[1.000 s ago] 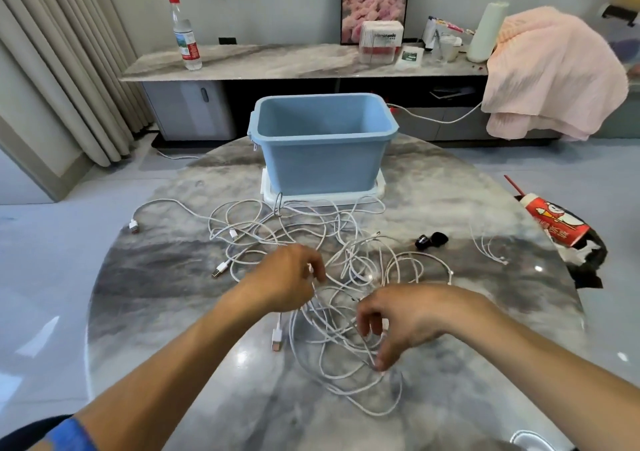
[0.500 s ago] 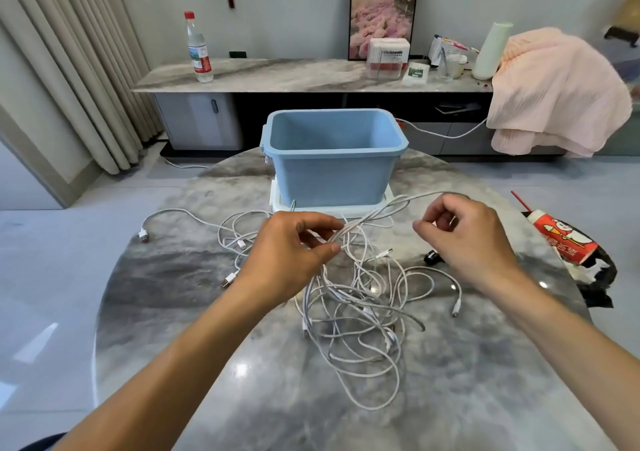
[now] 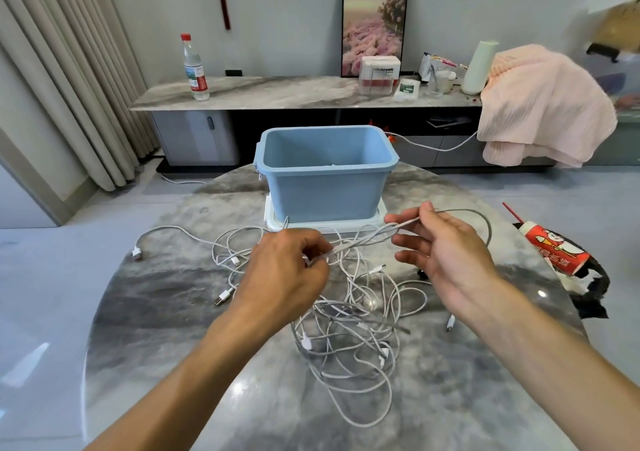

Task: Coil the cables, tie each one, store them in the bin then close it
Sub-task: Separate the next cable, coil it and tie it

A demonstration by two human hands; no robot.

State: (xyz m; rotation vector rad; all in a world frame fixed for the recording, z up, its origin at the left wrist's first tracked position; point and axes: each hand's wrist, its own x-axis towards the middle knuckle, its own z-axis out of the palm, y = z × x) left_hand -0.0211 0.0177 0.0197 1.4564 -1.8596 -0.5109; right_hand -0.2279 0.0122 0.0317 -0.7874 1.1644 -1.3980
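Left hand (image 3: 289,270): curling its fingers and pinching a white cable (image 3: 360,243) above the tangle.
Right hand (image 3: 446,246): pinching the same cable between thumb and forefinger, the other fingers spreading loosely; the two hands are holding apart, with a doubled stretch running between them.
Loop: arcing out past the right hand and bending back under it.
Cables (image 3: 353,333): lying in a loose white tangle on the table (image 3: 156,312) below and between the hands (several plugs are showing at the edges).
Bin (image 3: 325,170): standing open, blue, just beyond the tangle, sitting on its white lid (image 3: 277,224).
Room: a plastic bottle (image 3: 194,67) is standing on the sideboard behind.
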